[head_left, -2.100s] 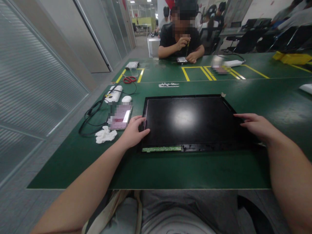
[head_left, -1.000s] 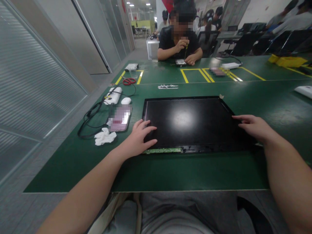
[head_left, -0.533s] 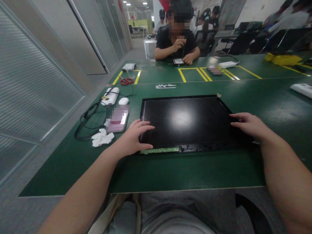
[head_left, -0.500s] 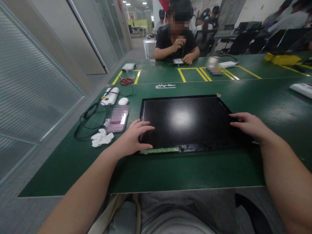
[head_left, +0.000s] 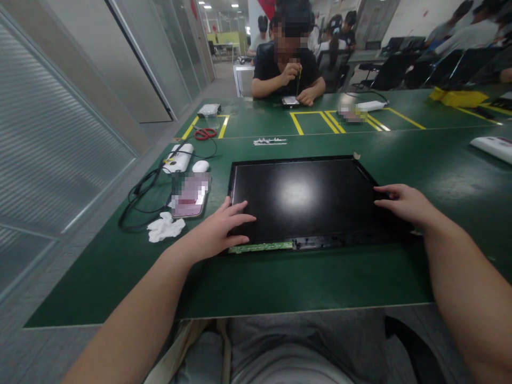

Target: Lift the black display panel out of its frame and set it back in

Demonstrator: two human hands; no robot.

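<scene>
A black LCD screen panel (head_left: 328, 208) lies flat on the green table before me, a bright reflection on its surface. Along its near edge, toward the left, runs a narrow green circuit board (head_left: 262, 247). My left hand (head_left: 224, 228) rests over the panel's left side, open, its fingers spread and the fingertips on the screen. At the right edge my right hand (head_left: 406, 204) is open, with thumb and forefinger apart and touching the frame; its other fingers are partly hidden.
On the left are a phone (head_left: 192, 194), crumpled tissue (head_left: 166, 227), a white case (head_left: 200, 166), a white power strip (head_left: 178, 158) with black cables, and red-handled scissors (head_left: 205, 134). White strips (head_left: 270, 142) lie beyond the panel. A person (head_left: 288, 69) works opposite with a small tool.
My left hand's fingers have spread a little wider on the screen. My right hand stays at the right edge. The whole view has shifted slightly.
</scene>
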